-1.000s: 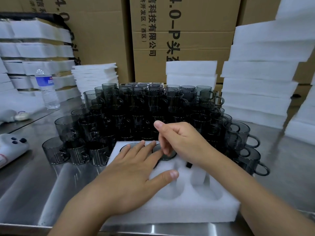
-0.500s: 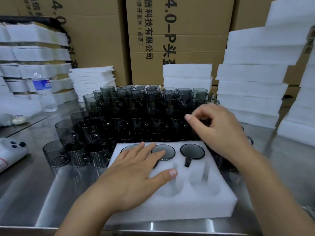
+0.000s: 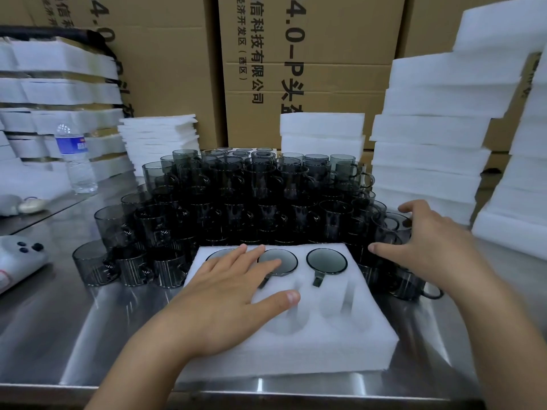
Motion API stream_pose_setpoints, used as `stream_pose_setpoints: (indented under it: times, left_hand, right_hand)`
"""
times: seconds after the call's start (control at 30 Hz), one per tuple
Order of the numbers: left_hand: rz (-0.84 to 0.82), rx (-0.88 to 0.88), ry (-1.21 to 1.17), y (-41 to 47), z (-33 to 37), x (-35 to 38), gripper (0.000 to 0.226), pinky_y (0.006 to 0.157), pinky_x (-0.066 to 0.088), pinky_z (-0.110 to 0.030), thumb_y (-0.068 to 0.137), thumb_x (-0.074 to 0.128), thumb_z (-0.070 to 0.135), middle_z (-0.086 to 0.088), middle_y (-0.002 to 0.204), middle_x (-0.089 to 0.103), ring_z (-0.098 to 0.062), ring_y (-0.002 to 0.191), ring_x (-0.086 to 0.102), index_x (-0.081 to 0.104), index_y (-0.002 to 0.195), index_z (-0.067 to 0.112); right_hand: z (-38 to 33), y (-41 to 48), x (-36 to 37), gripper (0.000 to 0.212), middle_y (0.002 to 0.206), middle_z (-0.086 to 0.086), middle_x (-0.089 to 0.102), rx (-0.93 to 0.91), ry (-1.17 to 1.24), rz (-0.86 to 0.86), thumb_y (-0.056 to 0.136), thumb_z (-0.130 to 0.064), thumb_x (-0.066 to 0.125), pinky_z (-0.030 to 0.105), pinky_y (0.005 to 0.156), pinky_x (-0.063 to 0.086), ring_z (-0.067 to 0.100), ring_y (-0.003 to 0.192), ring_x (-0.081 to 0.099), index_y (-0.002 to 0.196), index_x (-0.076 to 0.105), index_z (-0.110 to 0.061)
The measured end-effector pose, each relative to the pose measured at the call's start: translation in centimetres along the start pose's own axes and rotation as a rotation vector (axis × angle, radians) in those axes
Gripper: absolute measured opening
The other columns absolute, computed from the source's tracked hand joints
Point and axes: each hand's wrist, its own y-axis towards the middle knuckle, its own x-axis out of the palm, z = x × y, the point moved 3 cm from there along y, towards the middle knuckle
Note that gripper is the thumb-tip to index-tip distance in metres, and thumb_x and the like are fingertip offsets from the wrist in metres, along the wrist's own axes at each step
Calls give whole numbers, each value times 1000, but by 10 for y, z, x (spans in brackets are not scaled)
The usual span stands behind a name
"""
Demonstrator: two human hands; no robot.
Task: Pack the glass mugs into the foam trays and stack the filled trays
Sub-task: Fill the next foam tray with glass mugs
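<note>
The foam tray point(image 3: 325, 344) lies at the near edge of the steel table point(image 3: 44, 335), its long side running left to right. The left hand point(image 3: 225, 297) rests flat on it with fingers spread, pinning it down and partly covering the far-left pocket. Two packed mugs point(image 3: 326, 261) show as dark discs in the far row, their handles pointing toward the near side. The near-row pockets point(image 3: 334, 309) are empty.

The loose glass mugs point(image 3: 236, 202) stand massed just beyond the tray, and they wrap round its right end. That is where the right hand point(image 3: 429, 247) is, clear of the tray on the right. Its fingers are spread and arched over an upright mug point(image 3: 387, 226), and nothing is clasped yet. I cannot tell whether the fingertips touch the rim.

So the next mug lies to the right and a little far of the tray, directly under the right hand and well away from the left. It looks to me as if the right hand should close on it and carry it leftward and nearer, into an empty pocket.
</note>
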Motion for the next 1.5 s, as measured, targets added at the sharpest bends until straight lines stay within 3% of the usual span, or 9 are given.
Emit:
stream_pose_setpoints:
  times: [0.37, 0.57, 0.8, 0.93, 1.07, 1.13, 1.2, 1.37, 1.5]
  left_hand:
    - [1, 5, -6, 1, -3, 1, 105, 110, -9, -21, 50, 11, 97, 34, 152, -13, 13, 134, -20, 5, 145, 54]
    - [4, 20, -10, 6, -8, 4, 61, 108, -11, -18, 90, 17, 67, 28, 155, -13, 15, 130, -20, 8, 147, 49]
    - [51, 69, -28, 8, -9, 5, 51, 103, -10, -11, 95, 16, 56, 42, 136, -5, 20, 123, -19, 12, 146, 49]
    - [122, 69, -52, 8, -9, 4, 58, 113, -2, -17, 87, 15, 63, 33, 152, 8, 11, 140, -5, 27, 142, 48]
    - [196, -4, -404, 10, -6, -11, 60, 106, 33, -24, 74, 25, 76, 23, 129, 54, 2, 124, 45, 57, 112, 43]
    - [375, -79, -562, 16, -7, -26, 53, 82, 40, -16, 69, 29, 85, 29, 100, 60, 12, 96, 53, 56, 94, 46]
    - [461, -94, -758, 32, -7, -36, 38, 78, 44, -18, 76, 43, 79, 27, 91, 62, 8, 89, 60, 61, 84, 47]
    - [58, 73, -1163, 60, 6, -29, 36, 75, 58, -28, 83, 60, 49, -8, 100, 74, -23, 90, 67, 68, 104, 22]
    - [51, 189, -1228, 57, 0, -22, 28, 62, 55, -20, 81, 66, 43, -7, 91, 75, -14, 72, 68, 73, 95, 20]
  right_hand:
    - [-22, -10, -10, 75, 111, -12, 52, -181, 328, 219, 65, -54, 73, 40, 90, 45, 15, 102, 51, 128, 37, -32]
    - [-82, -13, 5, 75, 109, -29, 49, -447, 692, 12, 59, -62, 71, 5, 77, 36, -16, 103, 46, 126, 41, -45]
    - [-109, -16, 42, 62, 109, -21, 43, -586, 721, -113, 67, -36, 83, 1, 83, 33, -8, 101, 47, 120, 50, -33]
    - [-103, -21, 41, 60, 109, -17, 44, -655, 739, -47, 65, -31, 84, 5, 85, 35, -6, 104, 47, 115, 50, -31]
    - [-102, -23, 39, 63, 110, -8, 43, -676, 773, 75, 66, -23, 86, 13, 93, 36, 3, 107, 47, 118, 51, -20]
    - [-100, -23, 38, 61, 111, -5, 43, -679, 786, 131, 66, -21, 84, 16, 94, 37, 9, 108, 47, 117, 49, -19]
    - [-98, -23, 36, 62, 112, -2, 44, -668, 832, 154, 66, -18, 84, 17, 93, 38, 9, 108, 47, 114, 45, -23]
    - [-97, -25, 37, 66, 113, 1, 51, -652, 896, 74, 66, -13, 82, 29, 85, 49, 13, 102, 55, 111, 39, -33]
    - [-100, -26, 36, 61, 107, -11, 50, -670, 875, 53, 64, -35, 78, 22, 80, 48, 6, 96, 56, 105, 35, -46]
